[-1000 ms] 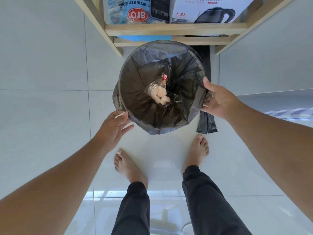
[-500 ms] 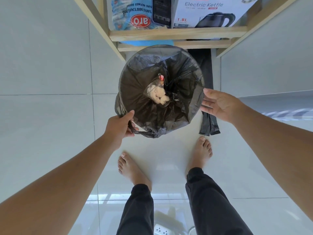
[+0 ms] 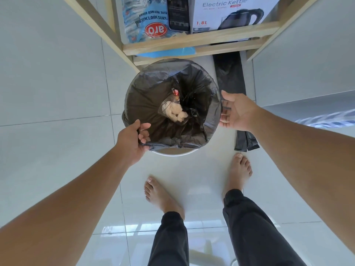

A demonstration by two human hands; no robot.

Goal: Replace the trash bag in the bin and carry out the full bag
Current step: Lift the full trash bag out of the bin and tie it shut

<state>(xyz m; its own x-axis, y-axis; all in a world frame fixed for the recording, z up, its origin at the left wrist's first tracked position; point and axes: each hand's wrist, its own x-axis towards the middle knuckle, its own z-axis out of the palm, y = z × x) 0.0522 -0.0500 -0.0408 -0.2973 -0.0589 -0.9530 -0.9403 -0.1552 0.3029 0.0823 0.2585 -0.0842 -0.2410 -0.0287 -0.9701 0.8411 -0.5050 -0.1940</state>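
Observation:
A round white bin (image 3: 172,153) stands on the tiled floor, lined with a dark grey trash bag (image 3: 146,104). Crumpled paper and a clear wrapper (image 3: 174,111) lie at the bag's bottom. My left hand (image 3: 132,142) pinches the bag's folded edge at the near-left rim and has lifted it off the rim, baring white plastic. My right hand (image 3: 236,112) is at the right rim, fingers spread, fingertips touching the bag's edge. A flat, folded black bag (image 3: 230,81) lies on the floor right of the bin.
A wooden shelf unit (image 3: 199,41) stands right behind the bin, holding a blue sugar pack (image 3: 148,20) and an electric kettle box (image 3: 230,14). My bare feet (image 3: 163,196) stand just in front of the bin. A white wall panel (image 3: 299,60) rises at the right.
My left hand moved from beside the bin to the near-left rim and took hold of the bag's edge, peeling it up. My right hand opened at the right rim.

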